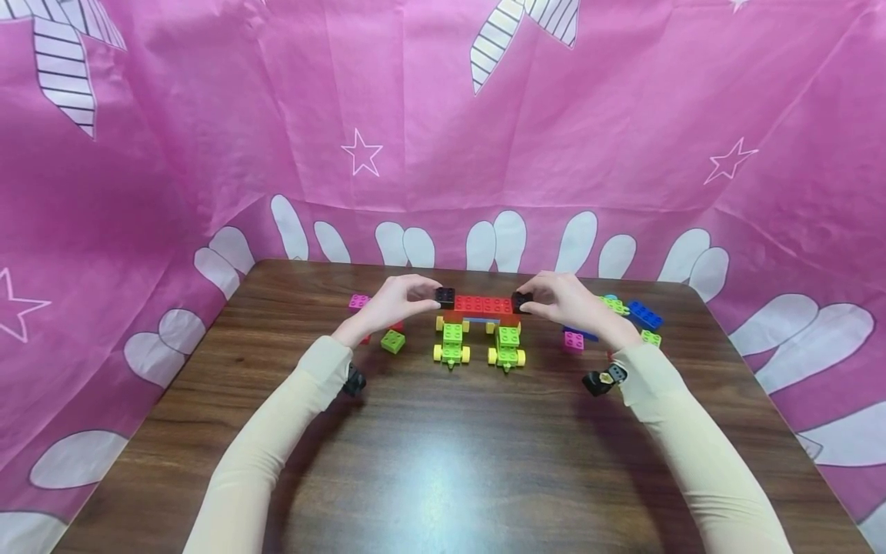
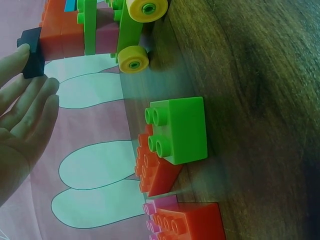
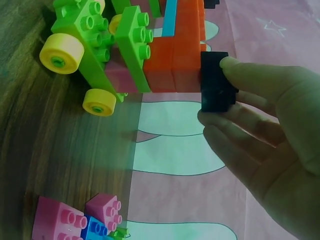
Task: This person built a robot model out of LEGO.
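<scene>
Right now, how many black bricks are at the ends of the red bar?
2. One black brick sits at the left end, pinched by the left hand; the other black brick at the right end, in the right hand.

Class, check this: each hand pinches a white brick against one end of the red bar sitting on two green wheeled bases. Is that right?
Not quite: the bricks are black, not white. The head view shows the left hand and right hand each pinching a black brick against an end of the red bar on the green wheeled bases.
</scene>
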Available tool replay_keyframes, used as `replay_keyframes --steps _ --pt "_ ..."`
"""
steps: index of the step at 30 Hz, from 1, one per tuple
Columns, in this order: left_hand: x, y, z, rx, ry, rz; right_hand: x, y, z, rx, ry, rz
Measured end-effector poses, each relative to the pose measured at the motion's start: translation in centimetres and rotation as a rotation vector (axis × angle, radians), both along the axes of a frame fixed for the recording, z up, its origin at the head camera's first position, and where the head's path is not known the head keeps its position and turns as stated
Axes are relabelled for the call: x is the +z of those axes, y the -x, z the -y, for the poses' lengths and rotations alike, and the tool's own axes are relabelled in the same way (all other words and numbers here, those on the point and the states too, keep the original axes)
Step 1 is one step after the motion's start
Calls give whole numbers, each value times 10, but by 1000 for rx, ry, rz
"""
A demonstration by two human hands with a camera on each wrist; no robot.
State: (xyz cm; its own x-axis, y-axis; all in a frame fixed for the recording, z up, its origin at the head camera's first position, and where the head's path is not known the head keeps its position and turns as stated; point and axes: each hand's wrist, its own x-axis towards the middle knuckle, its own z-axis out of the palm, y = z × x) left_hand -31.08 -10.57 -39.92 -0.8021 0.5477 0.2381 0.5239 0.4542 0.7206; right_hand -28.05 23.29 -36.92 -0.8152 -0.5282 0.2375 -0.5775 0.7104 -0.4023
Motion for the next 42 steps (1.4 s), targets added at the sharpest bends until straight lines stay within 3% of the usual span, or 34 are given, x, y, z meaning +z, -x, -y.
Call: replay_keyframes --steps 34,42 --pt "0 1 2 -7 18 -13 -2 -3 -8 -54 -1 24" --pt "4 -5 11 -29 46 -65 -1 -3 -10 -47 -4 6"
